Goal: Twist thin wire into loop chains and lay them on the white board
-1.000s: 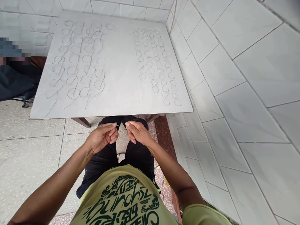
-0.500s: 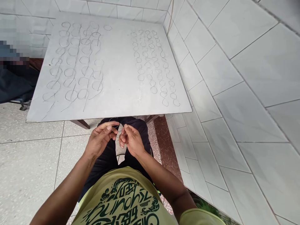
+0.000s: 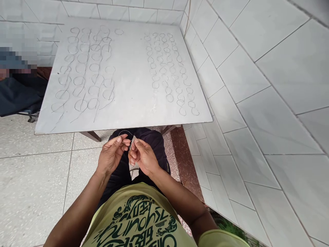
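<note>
We have a flat white table (image 3: 133,113) before us, its dark legs (image 3: 90,136) showing beneath the near edge at about seven and five o'clock. Taking the tabletop's middle as the centre and its far edge as twelve, we find columns of thin wire rings (image 3: 79,81) around nine o'clock, with long wavy strands (image 3: 86,67) running among them. At twelve we see one lone ring (image 3: 119,32). At three we make out smaller loops (image 3: 172,70) in slanting chains. Close to the nine-o'clock edge we spot a dark speck (image 3: 58,73).
</note>
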Motion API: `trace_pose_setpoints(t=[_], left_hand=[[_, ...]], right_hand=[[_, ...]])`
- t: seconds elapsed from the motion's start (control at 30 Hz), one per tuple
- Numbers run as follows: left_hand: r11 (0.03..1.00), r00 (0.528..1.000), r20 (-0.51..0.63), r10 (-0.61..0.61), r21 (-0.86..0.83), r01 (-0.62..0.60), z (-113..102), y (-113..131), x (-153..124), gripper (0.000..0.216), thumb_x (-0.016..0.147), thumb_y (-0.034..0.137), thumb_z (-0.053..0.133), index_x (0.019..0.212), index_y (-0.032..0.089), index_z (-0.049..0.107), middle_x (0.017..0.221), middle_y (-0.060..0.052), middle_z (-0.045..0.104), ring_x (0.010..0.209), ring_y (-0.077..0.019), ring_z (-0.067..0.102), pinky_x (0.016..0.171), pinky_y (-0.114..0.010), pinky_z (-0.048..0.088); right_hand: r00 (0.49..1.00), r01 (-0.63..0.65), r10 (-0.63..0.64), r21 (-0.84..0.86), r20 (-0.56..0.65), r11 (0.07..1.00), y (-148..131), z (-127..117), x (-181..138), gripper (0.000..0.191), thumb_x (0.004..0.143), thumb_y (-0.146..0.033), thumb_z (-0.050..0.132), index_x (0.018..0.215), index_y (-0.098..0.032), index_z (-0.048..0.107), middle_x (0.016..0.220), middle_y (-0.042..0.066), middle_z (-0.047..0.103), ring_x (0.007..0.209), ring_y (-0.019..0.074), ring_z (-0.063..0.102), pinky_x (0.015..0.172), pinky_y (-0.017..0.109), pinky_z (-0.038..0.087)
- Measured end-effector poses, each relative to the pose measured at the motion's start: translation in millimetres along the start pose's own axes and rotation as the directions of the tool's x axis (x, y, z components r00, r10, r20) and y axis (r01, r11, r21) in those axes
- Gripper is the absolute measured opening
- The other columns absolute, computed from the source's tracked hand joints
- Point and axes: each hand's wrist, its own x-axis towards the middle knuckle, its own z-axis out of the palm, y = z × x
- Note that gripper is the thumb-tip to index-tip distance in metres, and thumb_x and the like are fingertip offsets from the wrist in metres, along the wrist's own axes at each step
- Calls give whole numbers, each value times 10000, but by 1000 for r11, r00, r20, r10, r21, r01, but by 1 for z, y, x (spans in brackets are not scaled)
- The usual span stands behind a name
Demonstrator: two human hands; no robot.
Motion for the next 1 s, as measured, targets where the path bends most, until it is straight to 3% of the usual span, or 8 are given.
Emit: trace_pose_setpoints(t=[0.17, 0.47, 0.53, 0.63, 0.7, 0.87, 1.0], left_hand=[[993, 997, -35, -72, -97, 68, 0, -5, 0, 262, 793, 310, 837, 980, 131, 796, 877, -73, 761, 787, -120, 684, 712, -203, 557], [988, 990, -50, -135, -85, 130, 2, -8, -8, 233, 769, 268, 854, 942, 123, 800, 757, -54, 738, 686, -99, 650, 636, -176, 534], [987, 990, -48, -135, -92, 130, 4, -9, -8, 235, 791, 282, 837, 967, 131, 797, 812, -61, 748, 716, -101, 652, 656, -185, 538], [990, 994, -26, -106, -94, 103, 8, -10, -9, 311, 859, 371, 772, 1083, 155, 777, 1079, -105, 752, 867, -129, 675, 732, -221, 557], [996, 997, -8, -73, -54, 72, 12, -10, -11, 362, 875, 398, 750, 1149, 163, 757, 1171, -124, 727, 913, -154, 682, 723, -245, 561], [983, 1000, 23, 8, 184, -12, 20, -17, -19, 328, 825, 328, 794, 1111, 169, 768, 832, -45, 703, 565, -124, 604, 474, -265, 482], [956, 996, -42, 82, 285, -67, 18, -24, -21, 266, 829, 366, 780, 1035, 201, 795, 905, -34, 694, 532, -91, 557, 430, -250, 440]], right_hand=[[1000, 5, -5, -30, -2, 1000, 1, -4, -2, 426, 907, -589, 638, 775, -211, 493, 522, -70, 463, 407, 103, 456, 392, 231, 378], [999, 34, -37, -79, -38, 996, 3, -4, -4, 422, 898, -588, 651, 774, -211, 505, 506, -75, 462, 386, 100, 449, 382, 230, 376], [997, 41, -46, -78, -56, 996, 3, -5, -3, 427, 894, -595, 651, 775, -213, 503, 505, -76, 459, 387, 101, 450, 380, 230, 374], [992, 72, -79, -67, -98, 995, 6, -6, -1, 429, 900, -607, 633, 784, -213, 508, 508, -73, 464, 402, 104, 465, 390, 229, 377], [985, 106, -115, -77, -127, 991, 9, -7, 1, 432, 906, -618, 617, 793, -214, 515, 506, -71, 471, 403, 105, 469, 397, 232, 382], [965, 169, -196, -157, -177, 973, 23, -9, 3, 432, 923, -628, 582, 802, -218, 525, 516, -65, 499, 390, 100, 461, 410, 240, 408], [969, 140, -173, -184, -175, 973, 31, -10, 2, 429, 935, -629, 556, 802, -222, 533, 518, -58, 514, 388, 106, 463, 405, 246, 412]])
